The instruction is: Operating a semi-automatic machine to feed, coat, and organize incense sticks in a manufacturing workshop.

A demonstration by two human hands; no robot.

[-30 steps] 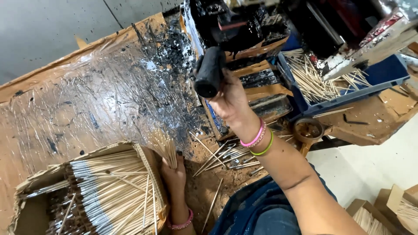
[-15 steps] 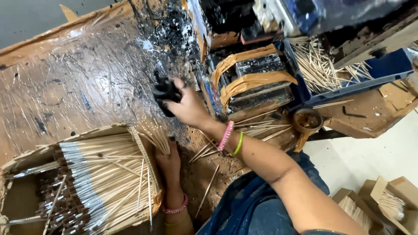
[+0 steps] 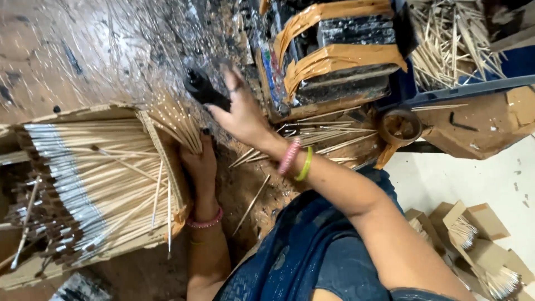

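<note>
My right hand (image 3: 241,114) holds a black, soot-covered cylinder (image 3: 205,90) low over the stained work surface, fingers spread around it; pink and green bangles sit on that wrist. My left hand (image 3: 198,161) grips a fanned bunch of thin bamboo sticks (image 3: 175,120) right beside the cylinder, at the corner of a cardboard box. That box (image 3: 167,161) is packed with many pale sticks (image 3: 95,173) lying side by side, their far ends dark.
A taped-up black machine block (image 3: 334,56) stands to the right of my hands. Behind it a blue tray (image 3: 462,92) holds several loose sticks. A small brown cup (image 3: 400,127) sits at the bench edge. Loose sticks (image 3: 312,136) litter the bench. Cardboard boxes (image 3: 473,234) lie on the floor.
My right hand has brought the black cylinder down from up near the machine to the surface beside the fanned sticks. The left hand stays on the stick bunch.
</note>
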